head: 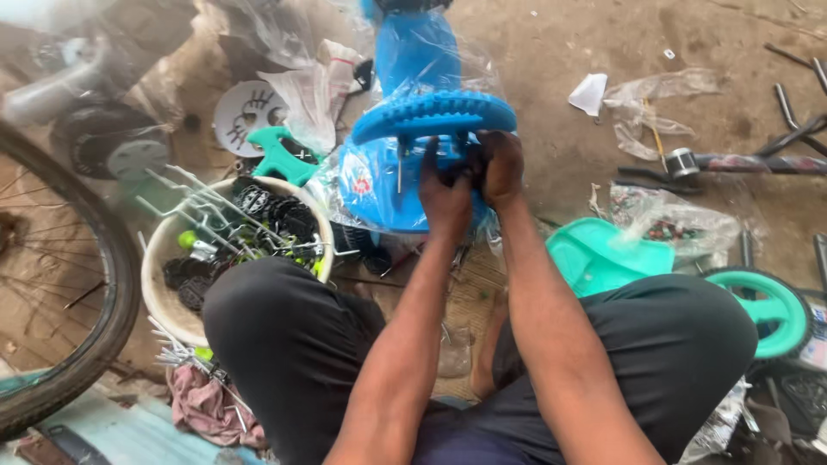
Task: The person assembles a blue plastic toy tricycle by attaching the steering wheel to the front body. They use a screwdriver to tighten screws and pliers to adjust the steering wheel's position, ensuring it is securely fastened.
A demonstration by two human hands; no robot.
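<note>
A blue plastic toy-tricycle body (388,185), partly wrapped in clear plastic film, stands on the ground in front of my knees. A blue ribbed seat part (431,114) sits across its top. My left hand (445,191) and my right hand (498,165) are pressed together just under that seat, fingers curled around a small dark part that I cannot make out. A thin metal rod (399,168) hangs down beside my left hand.
A white tub (159,284) of metal brackets and black pedals stands at the left. A large bicycle wheel (77,344) is at the far left. A teal seat shell (603,254), a teal wheel (771,310), plastic bags and metal tubes (788,108) lie at the right.
</note>
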